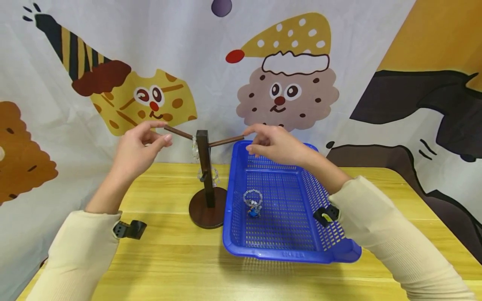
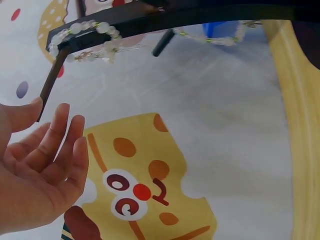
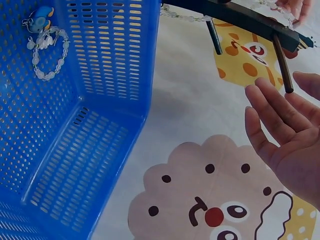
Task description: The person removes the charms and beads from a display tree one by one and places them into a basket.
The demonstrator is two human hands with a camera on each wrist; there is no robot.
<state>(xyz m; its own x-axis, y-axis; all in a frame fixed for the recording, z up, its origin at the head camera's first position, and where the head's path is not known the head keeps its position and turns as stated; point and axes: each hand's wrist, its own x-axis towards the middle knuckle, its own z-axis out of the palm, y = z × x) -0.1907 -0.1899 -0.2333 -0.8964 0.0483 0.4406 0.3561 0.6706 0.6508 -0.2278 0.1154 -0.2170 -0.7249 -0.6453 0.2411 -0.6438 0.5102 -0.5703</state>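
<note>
A dark wooden stand with a round base bears several pegs on its post. At the outer end of the upper left peg, a fingertip of my left hand touches it, the other fingers loosely bent. My right hand has a fingertip at the end of the upper right peg, thumb apart below. A clear beaded bracelet hangs on the upper left peg, close to the post. Lower down, another beaded bracelet hangs around the post area. Neither hand holds anything.
Right of the stand is a blue plastic basket with mesh walls. Inside it lies a clear beaded bracelet with a blue charm. A cartoon-printed cloth hangs behind the wooden table.
</note>
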